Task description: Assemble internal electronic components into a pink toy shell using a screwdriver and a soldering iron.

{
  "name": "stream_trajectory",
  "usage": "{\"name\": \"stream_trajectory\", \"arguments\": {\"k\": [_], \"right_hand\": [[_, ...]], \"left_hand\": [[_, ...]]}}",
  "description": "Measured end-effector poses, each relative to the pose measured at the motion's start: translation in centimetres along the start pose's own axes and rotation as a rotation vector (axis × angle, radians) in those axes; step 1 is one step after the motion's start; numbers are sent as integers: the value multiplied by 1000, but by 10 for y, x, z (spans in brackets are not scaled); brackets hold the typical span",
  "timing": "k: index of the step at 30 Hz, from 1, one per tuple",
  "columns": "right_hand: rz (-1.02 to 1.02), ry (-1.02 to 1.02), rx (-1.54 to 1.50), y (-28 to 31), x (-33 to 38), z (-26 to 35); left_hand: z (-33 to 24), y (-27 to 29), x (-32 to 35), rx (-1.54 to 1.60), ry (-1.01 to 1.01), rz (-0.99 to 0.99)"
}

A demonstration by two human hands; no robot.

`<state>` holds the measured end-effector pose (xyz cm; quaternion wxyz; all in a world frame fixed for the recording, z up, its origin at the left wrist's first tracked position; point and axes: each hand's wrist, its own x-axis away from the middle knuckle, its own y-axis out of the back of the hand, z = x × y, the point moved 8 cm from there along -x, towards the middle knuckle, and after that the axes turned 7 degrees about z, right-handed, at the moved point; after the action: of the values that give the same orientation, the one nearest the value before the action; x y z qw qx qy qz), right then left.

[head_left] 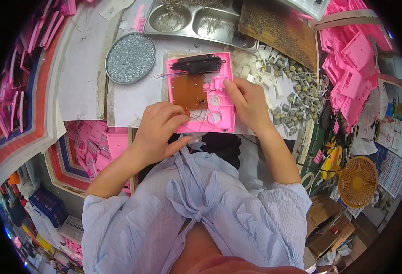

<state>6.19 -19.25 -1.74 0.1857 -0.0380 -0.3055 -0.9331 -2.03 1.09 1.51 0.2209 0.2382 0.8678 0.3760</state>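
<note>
A pink plastic housing lies open on the worktable in front of me. Inside it sit a brown circuit board, a black plastic assembly along the far side, and thin loose wires near the board's lower edge. My left hand is bent over the housing's near left corner, its fingertips by the wires and its thumb below the edge; exactly what the fingertips press is hidden. At the right edge, my right hand grips the housing, thumb and index finger against its side wall.
A round tray of small metal screws is at the left. Steel compartment trays and a brown board covered with small parts stand behind. Small motors and white parts are heaped right. Pink housings pile beyond; an orange basket is lower right.
</note>
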Motion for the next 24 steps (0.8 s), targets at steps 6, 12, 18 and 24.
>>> {"name": "stream_trajectory", "arguments": {"k": [6,12,18,24], "right_hand": [[-107,109,477,-1,-9,-6],[-28,152,531,0,-17,2],[-236,593,500,-8,-11,42],[-281,481,537,-20,-22,40]], "left_hand": [[20,-9,-2,-124,-52,37],[26,-9,-7,-58,-75,85],[29,-12,-8,-31,-58,93],[29,-10,-7,-3,-49,69]]}}
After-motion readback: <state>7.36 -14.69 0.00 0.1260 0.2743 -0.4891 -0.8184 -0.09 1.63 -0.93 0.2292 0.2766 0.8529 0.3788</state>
